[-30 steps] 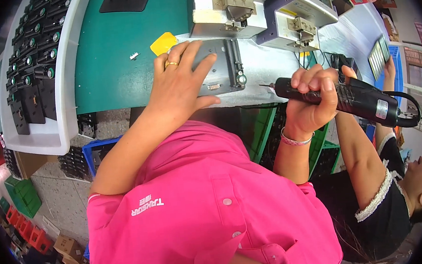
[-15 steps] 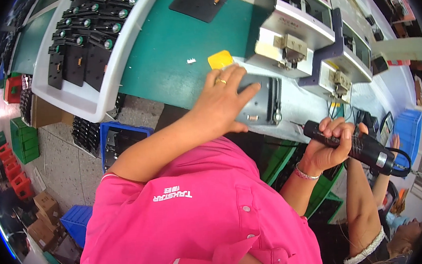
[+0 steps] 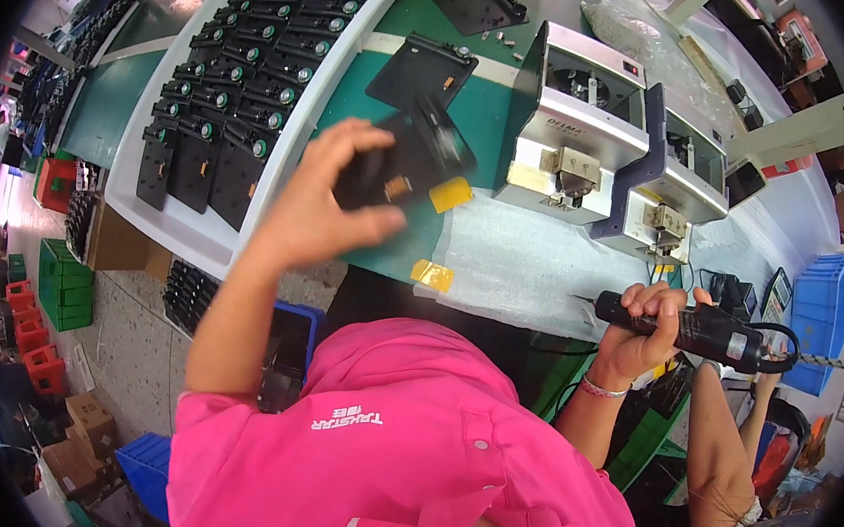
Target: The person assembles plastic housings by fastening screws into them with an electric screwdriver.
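My left hand (image 3: 314, 201), blurred by motion, grips the left end of a flat black plastic panel (image 3: 425, 178) above the green tabletop. Its thumb and fingers lie on opposite edges of the panel. A long raised part runs along the panel's far right side, and a small copper-coloured piece sits near my thumb. At the right, my right hand (image 3: 642, 333) is wrapped round a black electric screwdriver (image 3: 714, 335). The driver's thin bit points left over the white-covered work surface (image 3: 532, 264), and a coiled cord leads off its other end.
Beyond my left arm stands a white tray (image 3: 136, 203) holding rows of similar black panels. Another such panel (image 3: 415, 71) lies on the green table (image 3: 365, 73). Two screw feeder machines (image 3: 571, 130) (image 3: 670, 171) stand at right. Lower right, a co-worker's arm (image 3: 713, 439) is close.
My left hand has lifted the black panel off the white-covered surface and carried it left and away from me. The screwdriver in my right hand has shifted slightly left and nearer.
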Motion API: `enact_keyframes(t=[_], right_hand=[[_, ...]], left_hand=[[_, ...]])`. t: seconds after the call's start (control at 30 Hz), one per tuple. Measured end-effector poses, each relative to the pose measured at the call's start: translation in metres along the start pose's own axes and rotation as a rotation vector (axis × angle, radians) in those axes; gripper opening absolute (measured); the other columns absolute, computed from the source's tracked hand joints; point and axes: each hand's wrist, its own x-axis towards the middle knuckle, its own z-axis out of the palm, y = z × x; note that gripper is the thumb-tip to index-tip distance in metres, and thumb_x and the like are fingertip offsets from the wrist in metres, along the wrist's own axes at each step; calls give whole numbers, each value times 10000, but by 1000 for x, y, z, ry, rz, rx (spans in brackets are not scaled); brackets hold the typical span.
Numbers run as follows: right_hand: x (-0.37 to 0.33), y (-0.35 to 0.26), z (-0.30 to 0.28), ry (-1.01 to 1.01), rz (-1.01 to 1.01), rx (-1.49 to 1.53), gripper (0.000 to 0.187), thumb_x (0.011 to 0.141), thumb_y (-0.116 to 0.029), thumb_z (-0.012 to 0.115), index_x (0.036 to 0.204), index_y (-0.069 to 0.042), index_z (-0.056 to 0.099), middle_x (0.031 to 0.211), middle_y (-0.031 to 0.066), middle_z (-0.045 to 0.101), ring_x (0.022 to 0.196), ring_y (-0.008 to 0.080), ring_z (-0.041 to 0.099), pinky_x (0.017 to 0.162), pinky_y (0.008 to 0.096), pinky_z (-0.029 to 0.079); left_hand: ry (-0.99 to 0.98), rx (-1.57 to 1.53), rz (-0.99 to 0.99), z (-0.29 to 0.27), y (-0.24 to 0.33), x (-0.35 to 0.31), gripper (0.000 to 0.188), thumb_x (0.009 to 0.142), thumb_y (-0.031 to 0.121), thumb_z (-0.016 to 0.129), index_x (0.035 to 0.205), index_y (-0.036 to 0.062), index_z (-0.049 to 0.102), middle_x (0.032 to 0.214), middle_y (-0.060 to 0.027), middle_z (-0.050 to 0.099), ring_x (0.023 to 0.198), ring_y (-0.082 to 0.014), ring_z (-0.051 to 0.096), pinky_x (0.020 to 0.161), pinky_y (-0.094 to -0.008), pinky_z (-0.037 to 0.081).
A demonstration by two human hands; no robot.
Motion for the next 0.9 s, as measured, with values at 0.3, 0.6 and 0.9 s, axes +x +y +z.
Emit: enact_keyframes(t=[0.3, 0.6, 0.9], right_hand=[[-10, 0, 4, -35, -8, -17, 433, 876, -56, 587, 1240, -65, 353, 687, 25, 444, 541, 121, 437, 510, 296, 442], [-10, 2, 1, -40, 2, -40, 446, 876, -58, 592, 1256, -43, 359, 685, 24, 433, 546, 127, 446, 506, 299, 457], [-20, 1, -4, -47, -10, -85, 441, 874, -46, 572, 1264, -47, 364, 680, 7, 418, 548, 112, 442, 515, 288, 441]], left_hand=[[-74, -890, -371, -39, -14, 78, 394, 920, 269, 634, 1163, -37, 592, 1137, -91, 606, 1089, -179, 571, 952, -362, 502], [-10, 322, 234, -43, 0, 180, 286, 967, 344, 542, 1099, 98, 601, 888, -75, 629, 866, -191, 634, 753, -349, 509], [-458, 843, 114, 28, -5, 234, 379, 968, 401, 436, 1198, 105, 492, 1085, -178, 647, 1036, -384, 603, 890, -479, 456]])
